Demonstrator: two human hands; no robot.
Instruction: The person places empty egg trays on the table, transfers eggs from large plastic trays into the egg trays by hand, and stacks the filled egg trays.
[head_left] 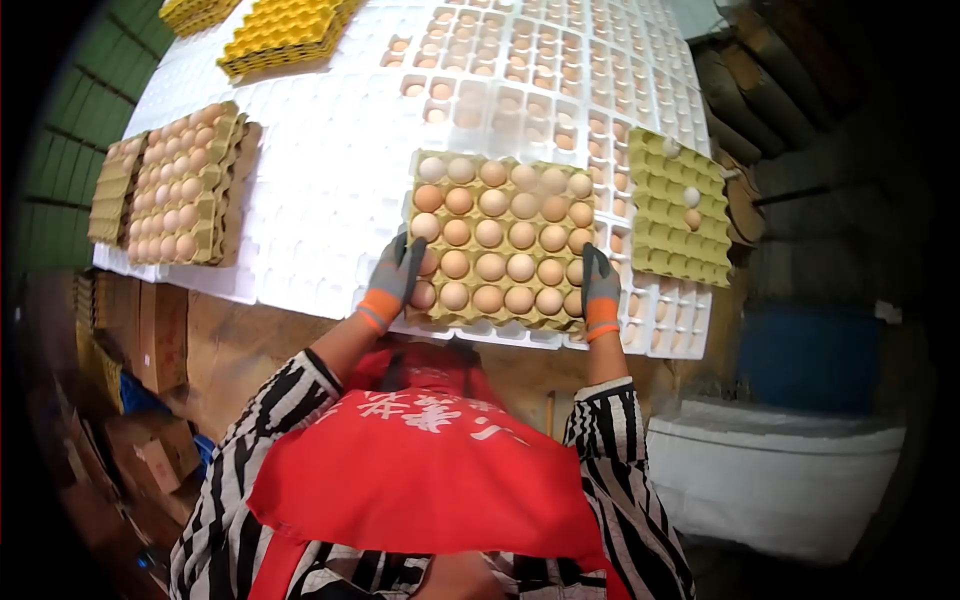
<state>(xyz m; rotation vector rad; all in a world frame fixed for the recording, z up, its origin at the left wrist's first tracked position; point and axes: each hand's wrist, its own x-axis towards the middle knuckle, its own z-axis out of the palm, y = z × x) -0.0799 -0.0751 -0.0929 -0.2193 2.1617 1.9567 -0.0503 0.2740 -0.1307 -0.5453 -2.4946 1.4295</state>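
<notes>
A yellowish egg tray (505, 312) full of brown and pale eggs lies in front of me over the white foam trays. My left hand (398, 272), in a grey and orange glove, grips its left edge. On the opposite edge my right hand (600, 285), gloved the same way, holds it too. Fingers of both hands are partly hidden at the tray's sides. Right of it sits another egg tray (665, 235), greenish-yellow, with only a few eggs in its cups.
White foam trays (300, 200) cover the table, and many at the back hold eggs. Stacked filled egg trays (180, 190) stand at the left. Yellow plastic trays (285, 35) are piled at the back left. A white foam stack (770, 480) stands at the lower right, cardboard boxes (160, 340) at the lower left.
</notes>
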